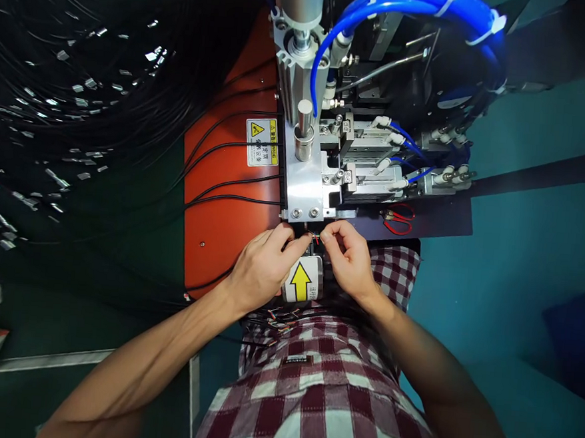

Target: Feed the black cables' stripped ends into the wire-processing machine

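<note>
Just in front of the machine's metal head (305,183), my two hands meet with their fingertips close together. My left hand (264,267) is closed in a pinch at the stripped end of a black cable (212,282), which runs under the palm. From the right, my right hand (347,256) pinches the thin coloured wires (316,237) at that end; a red one shows between the hands. The exact grip of the fingertips is too small to make out. Below the fingers sits a white label with a yellow arrow (301,281).
Several black cables lie across the orange plate (231,235) into the machine. A large bundle of black cables with shiny ends (80,97) hangs at left. Red-handled scissors (397,220) lie at right. Blue air hoses (412,4) arch above. Loose wire ends (278,319) rest by my lap.
</note>
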Tool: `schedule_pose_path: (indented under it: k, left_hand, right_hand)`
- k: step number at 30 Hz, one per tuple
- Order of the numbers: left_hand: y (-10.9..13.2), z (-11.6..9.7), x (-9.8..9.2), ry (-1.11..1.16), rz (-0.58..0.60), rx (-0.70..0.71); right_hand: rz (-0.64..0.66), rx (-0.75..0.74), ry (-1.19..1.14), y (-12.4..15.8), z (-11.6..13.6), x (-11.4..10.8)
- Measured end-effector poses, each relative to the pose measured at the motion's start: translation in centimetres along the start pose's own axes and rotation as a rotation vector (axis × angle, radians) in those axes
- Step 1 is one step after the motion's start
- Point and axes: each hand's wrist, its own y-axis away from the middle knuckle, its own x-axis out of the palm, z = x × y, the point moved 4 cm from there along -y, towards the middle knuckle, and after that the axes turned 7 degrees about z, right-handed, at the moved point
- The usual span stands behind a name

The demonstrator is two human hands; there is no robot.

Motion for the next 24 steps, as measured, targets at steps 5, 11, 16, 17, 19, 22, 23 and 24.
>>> schedule_pose_path:
  k: [5,11,16,17,19,22,23,24]
  left_hand:
    - [0.1,0.1,0.2,0.021,0.002,-0.014]
    - [0.1,0.1,0.2,0.04,0.0,-0.021]
    - [0.0,-0.1,-0.1,-0.006,-0.006,0.006]
    - [-0.1,-0.2,-0.1,-0.015,-0.008,0.008]
    - [-0.1,-0.2,-0.3,-0.031,-0.009,0.002]
    - [-0.2,-0.1,-0.4,-0.031,-0.006,-0.007]
    - [-0.2,-0.1,-0.4,-0.022,-0.006,-0.008]
    - [-0.2,-0.1,-0.4,-0.008,-0.008,-0.009]
  right_hand:
    - [0.011,0.017,-0.01,0.0,-0.2,0.0]
    - [0.004,0.016,-0.029,0.0,-0.4,0.1]
    - [-0.002,0.006,-0.045,0.1,-0.5,0.2]
    - [-0.003,0.008,-0.044,0.1,-0.5,0.2]
    - [-0.028,0.02,-0.039,0.2,-0.7,0.0]
    - [-0.081,0.041,-0.044,0.4,-1.1,-0.5]
    - [-0.095,0.049,-0.055,0.5,-1.2,-0.6]
    - [-0.106,0.058,-0.069,0.6,-1.3,-0.6]
